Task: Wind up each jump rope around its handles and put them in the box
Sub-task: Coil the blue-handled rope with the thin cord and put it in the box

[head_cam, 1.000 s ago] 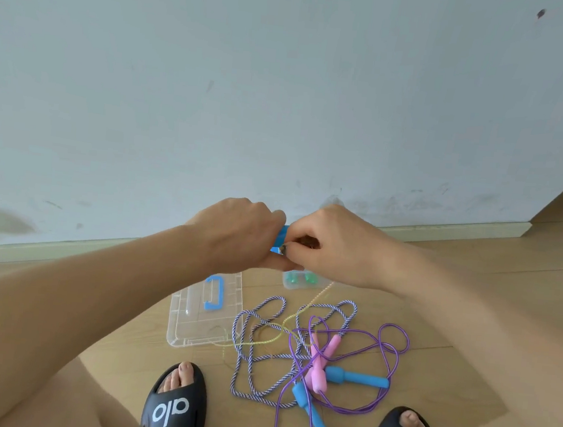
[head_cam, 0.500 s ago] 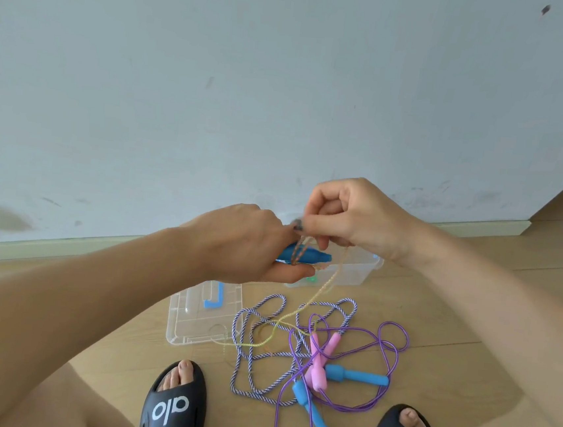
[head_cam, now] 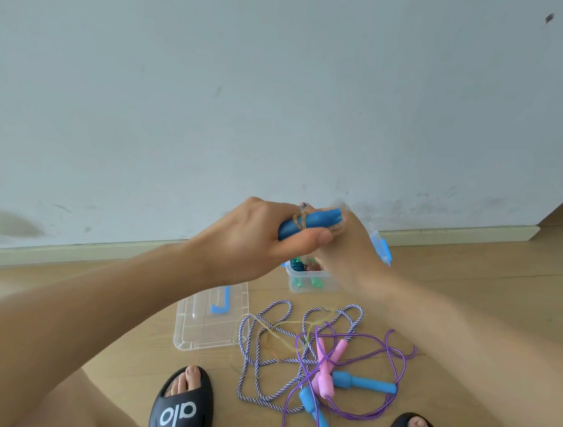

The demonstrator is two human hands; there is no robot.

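Hands point(head_cam: 253, 241) gripping blue handles point(head_cam: 310, 224); tangled ropes point(head_cam: 311, 350) beside lid point(head_cam: 208, 320).

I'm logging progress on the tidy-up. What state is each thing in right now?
Left hand: gripping the blue handles.
Right hand: at the handles' end, winding cord.
Blue handles: held together, yellowish rope partly wound on.
Clear box: open, green-handled rope inside.
Lid: off, on the floor.
Purple and striped ropes: loose, tangled, unwound.

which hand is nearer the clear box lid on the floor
Left. The left hand holds the blue handles above and just behind the clear lid; the right hand is further right, over the open box.
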